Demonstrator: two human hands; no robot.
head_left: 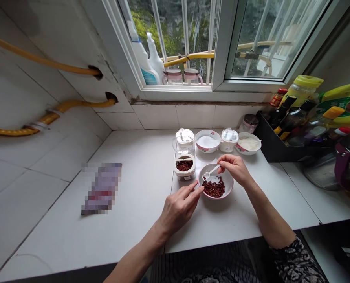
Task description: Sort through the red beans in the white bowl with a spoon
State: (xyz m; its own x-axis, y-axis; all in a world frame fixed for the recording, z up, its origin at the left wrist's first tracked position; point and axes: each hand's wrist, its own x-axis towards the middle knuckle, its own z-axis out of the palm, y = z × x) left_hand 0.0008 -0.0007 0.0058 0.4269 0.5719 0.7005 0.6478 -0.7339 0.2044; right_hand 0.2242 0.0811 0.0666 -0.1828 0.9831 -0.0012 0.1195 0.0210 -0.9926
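Observation:
My right hand (233, 168) pinches the handle of a small white spoon (210, 172) above a white bowl (229, 192) with a pink rim. Dark red dried peppercorns (214, 188) lie in the bowl, just below the spoon's scoop. At the bowl's left side, my left hand (180, 205) has its fingertips closed on the rim, its other fingers partly hidden. Beyond my left hand stands a clear seasoning jar (184, 166), its lid up, filled with similar peppercorns.
Behind are a white-lidded jar (185, 136), a bowl of white grains (207, 142), another lidded jar (228, 140) and a bowl of pale powder (248, 144). A black bin of bottles (273, 143) and a pot (322, 169) stand right. A blurred purple packet (103, 188) lies left.

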